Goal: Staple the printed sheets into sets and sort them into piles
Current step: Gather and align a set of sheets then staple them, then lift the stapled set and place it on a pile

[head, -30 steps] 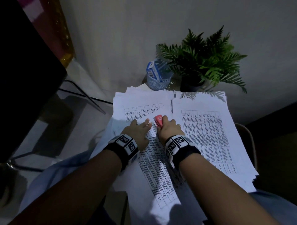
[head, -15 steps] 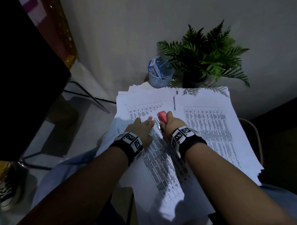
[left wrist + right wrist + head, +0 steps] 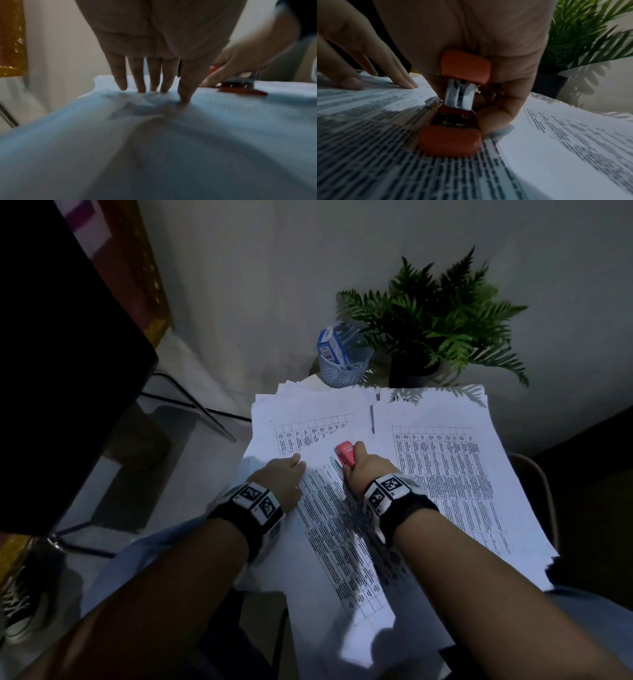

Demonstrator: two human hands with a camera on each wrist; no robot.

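A red stapler [image 3: 345,452] sits at the top corner of an angled printed set [image 3: 342,546] in the middle of the table. My right hand [image 3: 363,468] grips it. In the right wrist view the stapler [image 3: 456,108] has its mouth open over the paper, with my right hand's fingers [image 3: 498,119] curled round its side. My left hand [image 3: 291,472] lies just left of it. Its straight fingers [image 3: 151,81] press the sheets flat. The stapler [image 3: 240,90] shows to their right.
One pile of printed sheets [image 3: 308,422] lies at the back left and another pile [image 3: 452,467] on the right. Behind them stand a mesh basket [image 3: 342,368] holding a blue box and a potted fern [image 3: 435,313]. A dark monitor [image 3: 61,354] fills the left.
Both hands stay at the top corner of the angled set. My left hand has drawn slightly left, away from the stapler. The view has shifted a little.
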